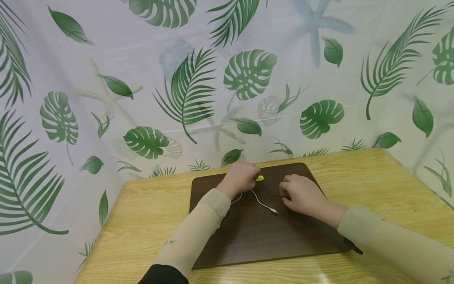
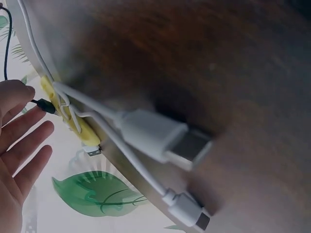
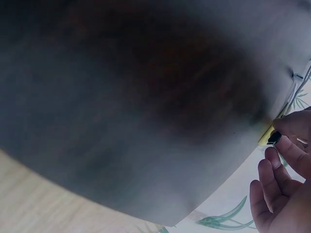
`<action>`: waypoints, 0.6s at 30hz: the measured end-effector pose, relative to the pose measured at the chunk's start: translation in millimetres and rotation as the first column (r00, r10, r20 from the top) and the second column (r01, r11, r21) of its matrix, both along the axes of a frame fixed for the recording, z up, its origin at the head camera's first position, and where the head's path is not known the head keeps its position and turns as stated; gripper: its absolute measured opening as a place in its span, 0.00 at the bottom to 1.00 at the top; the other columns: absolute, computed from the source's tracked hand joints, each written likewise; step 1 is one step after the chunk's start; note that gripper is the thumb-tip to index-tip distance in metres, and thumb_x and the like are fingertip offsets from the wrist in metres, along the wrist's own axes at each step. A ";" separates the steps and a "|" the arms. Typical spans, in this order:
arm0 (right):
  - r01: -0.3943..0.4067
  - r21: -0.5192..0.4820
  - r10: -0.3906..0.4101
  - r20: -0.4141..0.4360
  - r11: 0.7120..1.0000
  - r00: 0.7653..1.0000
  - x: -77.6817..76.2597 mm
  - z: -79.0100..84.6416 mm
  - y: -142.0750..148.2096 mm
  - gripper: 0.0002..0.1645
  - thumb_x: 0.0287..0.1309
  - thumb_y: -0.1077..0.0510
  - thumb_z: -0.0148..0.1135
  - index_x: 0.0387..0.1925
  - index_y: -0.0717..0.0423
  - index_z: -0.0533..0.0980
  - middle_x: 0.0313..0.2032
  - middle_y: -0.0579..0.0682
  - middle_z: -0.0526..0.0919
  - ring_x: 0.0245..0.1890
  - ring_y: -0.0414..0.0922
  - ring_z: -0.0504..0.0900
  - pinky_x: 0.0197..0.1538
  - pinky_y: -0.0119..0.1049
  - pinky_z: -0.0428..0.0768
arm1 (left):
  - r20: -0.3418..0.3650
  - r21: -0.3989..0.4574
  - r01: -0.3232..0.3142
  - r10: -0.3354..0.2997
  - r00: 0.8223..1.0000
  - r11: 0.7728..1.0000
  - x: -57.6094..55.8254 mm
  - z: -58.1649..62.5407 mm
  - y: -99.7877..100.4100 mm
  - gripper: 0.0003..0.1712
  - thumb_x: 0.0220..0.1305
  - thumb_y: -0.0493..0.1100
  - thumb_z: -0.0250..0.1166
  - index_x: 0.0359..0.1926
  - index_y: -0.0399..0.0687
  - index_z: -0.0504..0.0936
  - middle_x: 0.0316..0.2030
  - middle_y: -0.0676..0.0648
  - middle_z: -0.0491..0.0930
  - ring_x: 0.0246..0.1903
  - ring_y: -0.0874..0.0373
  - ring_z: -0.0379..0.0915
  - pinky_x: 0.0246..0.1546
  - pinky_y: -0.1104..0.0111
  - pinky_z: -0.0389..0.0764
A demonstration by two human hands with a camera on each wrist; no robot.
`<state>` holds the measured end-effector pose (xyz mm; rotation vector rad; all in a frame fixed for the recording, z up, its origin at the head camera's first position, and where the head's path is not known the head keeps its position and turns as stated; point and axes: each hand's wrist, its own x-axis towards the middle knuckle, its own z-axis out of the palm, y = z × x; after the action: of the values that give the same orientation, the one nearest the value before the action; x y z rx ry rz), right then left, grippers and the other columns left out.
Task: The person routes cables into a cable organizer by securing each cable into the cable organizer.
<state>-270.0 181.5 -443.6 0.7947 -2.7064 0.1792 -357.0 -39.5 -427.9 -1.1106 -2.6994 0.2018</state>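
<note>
On a dark brown board (image 1: pixel 280 232), my left hand (image 1: pixel 242 177) is beside a yellow cable holder (image 1: pixel 260 178). The left wrist view shows that hand (image 2: pixel 19 145) with thumb and index finger pinching a thin black cable by its black plug (image 2: pixel 46 106), close to the yellow holder (image 2: pixel 85 132). A white cable (image 2: pixel 36 46) passes through the holder, and its white USB plug (image 2: pixel 150 133) hangs out over the board. To the right, my right hand (image 1: pixel 303 193) pinches a small black plug (image 3: pixel 275 138) between thumb and index finger. The black cable (image 1: pixel 271 194) runs between both hands.
The board lies on a light wooden table (image 1: pixel 142 221). A leaf-patterned sheet (image 1: pixel 269 94) rises behind and at both sides. Another white plug (image 1: pixel 274 211) lies on the board. A black strip (image 1: pixel 354 246) pokes out under my right forearm, at the board's corner.
</note>
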 end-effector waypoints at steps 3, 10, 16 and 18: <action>0.002 0.001 -0.002 0.009 1.000 1.000 2.0 -1.9 0.0 0.14 0.47 0.60 0.81 0.25 0.47 0.79 0.27 0.44 0.77 0.28 0.44 0.74 0.33 0.42 0.77 | 0.007 -0.007 -0.009 0.009 1.000 1.000 -0.4 -0.6 0.6 0.06 0.64 0.40 0.69 0.41 0.56 0.87 0.38 0.57 0.87 0.39 0.58 0.86 0.40 0.62 0.85; 0.007 -0.001 -0.006 0.035 1.000 0.999 5.1 -5.0 0.4 0.14 0.47 0.60 0.81 0.26 0.47 0.80 0.28 0.44 0.78 0.28 0.43 0.74 0.33 0.42 0.77 | 0.020 0.022 -0.013 0.012 1.000 1.000 -0.4 -2.7 0.2 0.09 0.67 0.37 0.67 0.44 0.55 0.87 0.42 0.56 0.89 0.43 0.57 0.88 0.43 0.62 0.86; -0.006 -0.017 0.006 0.017 1.000 1.000 4.0 -6.9 -4.9 0.14 0.47 0.62 0.80 0.25 0.48 0.79 0.27 0.44 0.78 0.27 0.43 0.76 0.32 0.41 0.78 | 0.015 0.026 -0.021 0.021 1.000 0.999 -2.4 -4.6 -0.7 0.08 0.67 0.38 0.69 0.43 0.55 0.88 0.42 0.56 0.89 0.43 0.57 0.88 0.44 0.62 0.86; -0.006 -0.020 0.006 0.014 1.000 1.000 4.0 -7.6 -7.4 0.13 0.47 0.63 0.79 0.25 0.48 0.79 0.27 0.44 0.79 0.27 0.43 0.77 0.31 0.41 0.78 | 0.015 0.024 -0.024 0.024 1.000 0.999 -2.8 -5.2 -0.6 0.07 0.67 0.39 0.70 0.43 0.56 0.88 0.41 0.56 0.89 0.43 0.57 0.88 0.44 0.62 0.86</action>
<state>-266.0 174.1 -451.2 0.7991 -2.7114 0.2136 -359.8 -40.1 -433.1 -1.0777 -2.7216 0.1644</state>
